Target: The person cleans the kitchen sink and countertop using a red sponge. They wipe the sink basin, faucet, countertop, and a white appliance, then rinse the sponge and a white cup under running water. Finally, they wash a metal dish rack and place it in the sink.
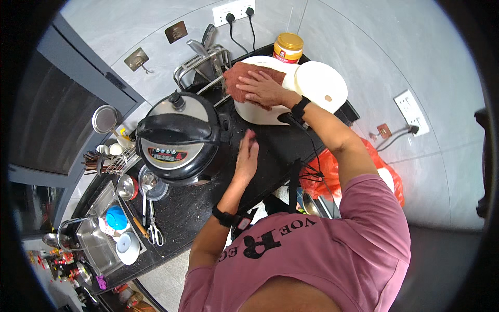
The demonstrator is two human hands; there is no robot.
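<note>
R hand (264,90) is lying palm-down on a red-brown cloth (234,82), pressing it onto the top of a white appliance (254,115); its fingers are stretching out flat, slightly apart, pointing twd the cloth's L end. The cloth is sitting on the appliance's L part, its L end reaching twd the metal rack (188,72); can't tell if they're touching. Round white top (318,83) is taking up the appliance's R end.

L hand (246,158) is hovering, holding nothing, btwn the appliance & the pressure cooker (179,136); it's showing edge-on, fingers straight & close tog. Dark band (300,107) is circling the R wrist, a watch (228,217) the L one.

Jar w/ yellow lid (289,41) is standing just behind the appliance, nr the wall. Knives are standing in the rack. Cooker is resting on the black counter (179,216), L of both hands. Ladle (146,195) & scissors (155,233) are lying on the near side of the cooker, nr the sink (99,252); a blue bowl (116,217) & white bowl (128,245) are sitting by the sink's R side. Red plastic bag (317,174) is showing below the R forearm.
</note>
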